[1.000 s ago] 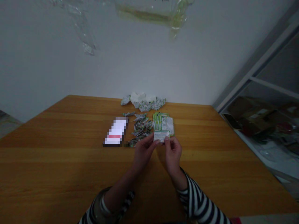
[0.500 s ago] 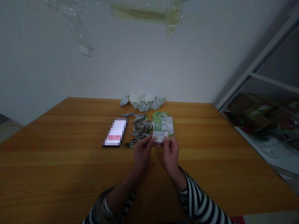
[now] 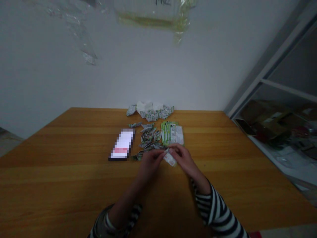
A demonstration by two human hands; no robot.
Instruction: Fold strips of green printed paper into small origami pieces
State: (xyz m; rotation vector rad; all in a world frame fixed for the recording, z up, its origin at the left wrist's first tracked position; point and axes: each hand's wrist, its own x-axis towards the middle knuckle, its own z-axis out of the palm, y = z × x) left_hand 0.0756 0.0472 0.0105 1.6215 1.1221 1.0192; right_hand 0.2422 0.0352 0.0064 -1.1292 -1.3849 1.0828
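Note:
Between my hands is a small piece of paper (image 3: 170, 159), its whitish side turned toward me and its top edge bent. My left hand (image 3: 150, 162) pinches it at the upper left corner. The thumb and fingers of my right hand (image 3: 185, 159) grip its upper right part. Just beyond the right hand lies a stack of flat green-and-white printed papers (image 3: 172, 133). Several narrow, folded printed papers (image 3: 148, 136) form a loose heap past the left hand. Both hands hover low over the wooden table (image 3: 81, 185).
Left of the heap lies a phone (image 3: 123, 144), its lit screen blurred out. Crumpled printed papers (image 3: 151, 114) rest along the table's far edge, against the white wall (image 3: 158, 72). A shelf unit (image 3: 279, 115) with boxes stands at the right.
The small paper has turned from its flat, printed face to a whitish, bent one and sits lower. My right hand has rotated over its top edge. The view has tilted up slightly.

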